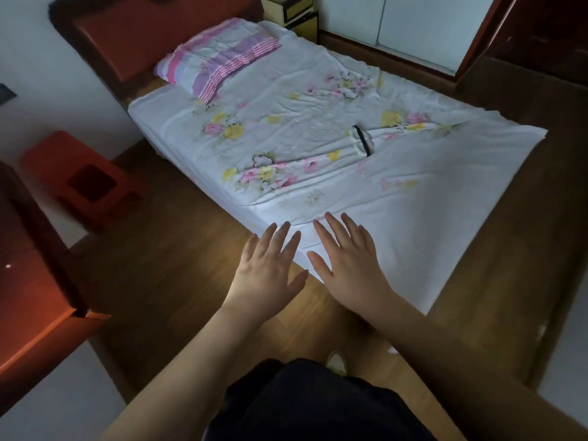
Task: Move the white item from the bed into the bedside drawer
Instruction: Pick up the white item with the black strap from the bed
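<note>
A small white item with a black strap point(359, 142) lies on the floral sheet of the bed point(286, 100), right of the middle. My left hand point(267, 265) and my right hand point(346, 262) are held out flat, palms down, fingers spread, near the foot corner of the bed and well short of the white item. Both hands hold nothing. A bedside cabinet with drawers point(296, 14) stands beyond the head of the bed, partly cut off by the frame's top edge.
A pink striped pillow point(216, 55) lies at the head by the red headboard point(143, 33). A red stool point(86, 179) stands left of the bed. A dark red table point(28, 275) fills the left edge. Wooden floor surrounds the bed.
</note>
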